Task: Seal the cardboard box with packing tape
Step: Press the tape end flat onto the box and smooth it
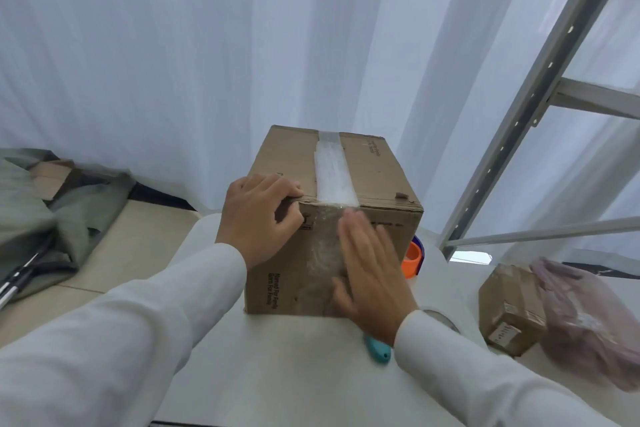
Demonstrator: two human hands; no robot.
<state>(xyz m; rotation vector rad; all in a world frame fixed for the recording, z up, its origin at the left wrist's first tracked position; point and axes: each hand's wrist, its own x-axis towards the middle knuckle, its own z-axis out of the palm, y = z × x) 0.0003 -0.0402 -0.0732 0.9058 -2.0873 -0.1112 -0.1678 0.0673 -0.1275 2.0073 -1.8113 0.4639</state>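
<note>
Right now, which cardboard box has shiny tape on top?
The big cardboard box under both hands on the white table, with a clear tape strip along its top. The small cardboard box at right shows only a label.

The brown cardboard box (367, 180) stands upright on a white table (294, 374), its top flaps closed. A strip of clear packing tape (332, 173) runs along the middle seam of the top and goes down over the near side, where it looks wrinkled. An orange tape roll (412, 262), maybe a dispenser, stands just behind the box's right side.
</note>
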